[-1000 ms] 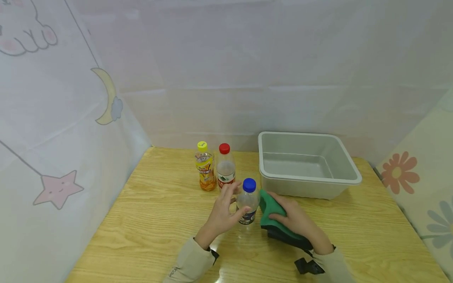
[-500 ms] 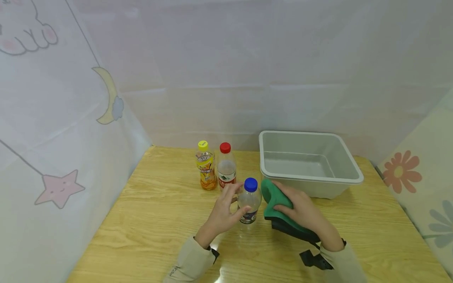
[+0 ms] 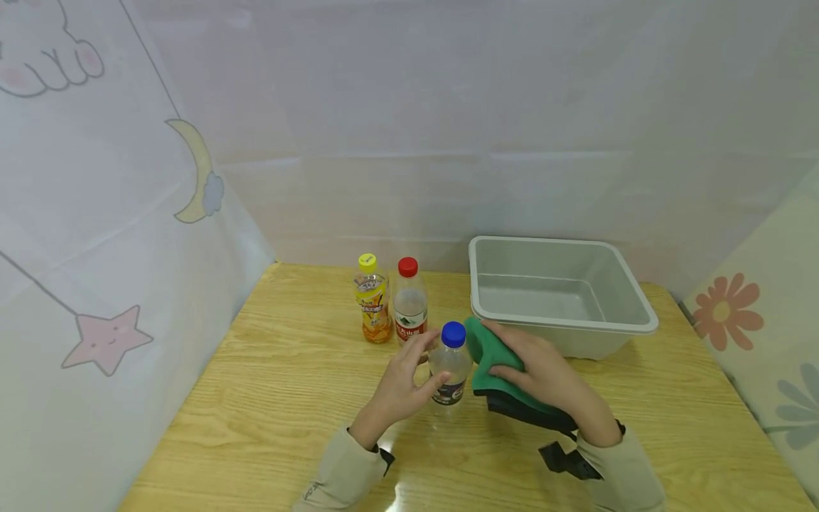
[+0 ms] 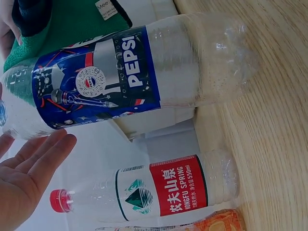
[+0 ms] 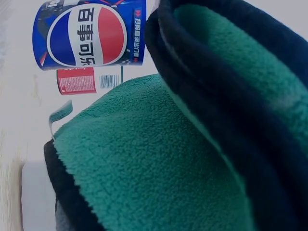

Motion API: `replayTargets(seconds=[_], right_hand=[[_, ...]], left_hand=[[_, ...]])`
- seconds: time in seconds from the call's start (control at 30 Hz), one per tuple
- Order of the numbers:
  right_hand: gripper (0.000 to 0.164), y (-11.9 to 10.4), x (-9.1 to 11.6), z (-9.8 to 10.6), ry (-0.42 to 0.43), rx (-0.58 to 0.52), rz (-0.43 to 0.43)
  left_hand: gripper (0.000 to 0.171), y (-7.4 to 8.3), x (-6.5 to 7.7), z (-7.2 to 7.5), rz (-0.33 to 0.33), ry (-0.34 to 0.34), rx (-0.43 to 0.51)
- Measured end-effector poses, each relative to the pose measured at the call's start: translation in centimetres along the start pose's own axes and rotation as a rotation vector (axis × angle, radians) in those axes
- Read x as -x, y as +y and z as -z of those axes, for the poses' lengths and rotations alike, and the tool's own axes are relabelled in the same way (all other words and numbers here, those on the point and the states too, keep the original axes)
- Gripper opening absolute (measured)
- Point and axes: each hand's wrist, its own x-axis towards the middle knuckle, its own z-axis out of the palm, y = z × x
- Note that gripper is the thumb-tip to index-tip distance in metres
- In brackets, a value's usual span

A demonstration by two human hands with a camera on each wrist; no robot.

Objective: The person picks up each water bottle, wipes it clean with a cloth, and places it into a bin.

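An upright clear Pepsi bottle [image 3: 450,366] with a blue cap and dark label stands on the table. My left hand [image 3: 399,387] holds it near the shoulder, thumb on the near side and fingers on the far side. Its fingertips touch the plastic in the left wrist view. My right hand [image 3: 537,370] grips a folded green towel [image 3: 495,366] with black edging, close to the bottle's right side. In the right wrist view the towel [image 5: 154,159] fills most of the picture and hides the hand.
Behind the left hand stand a red-capped Nongfu Spring bottle [image 3: 410,306] and a yellow-capped bottle with an orange drink [image 3: 373,306]. A grey plastic bin [image 3: 563,323] sits at the back right of the wooden table [image 3: 288,398]. Printed cloth hangs around it.
The right hand with the towel moved slightly away to the right, then back toward the bottle. The left hand and the Pepsi bottle stayed nearly in place.
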Motion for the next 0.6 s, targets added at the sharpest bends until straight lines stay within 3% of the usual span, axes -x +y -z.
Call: replayTargets(seconds=[0.27, 0.6], right_hand=[[0.069, -0.5, -0.6, -0.2, -0.039, -0.022, 0.008], [0.068, -1.1, -0.8, -0.6, -0.08, -0.01, -0.041]], left_hand=[[0.054, 0.2, 0.0, 0.3, -0.004, -0.011, -0.018], [0.052, 0.3, 0.0, 0.5, -0.036, 0.043, -0.079]])
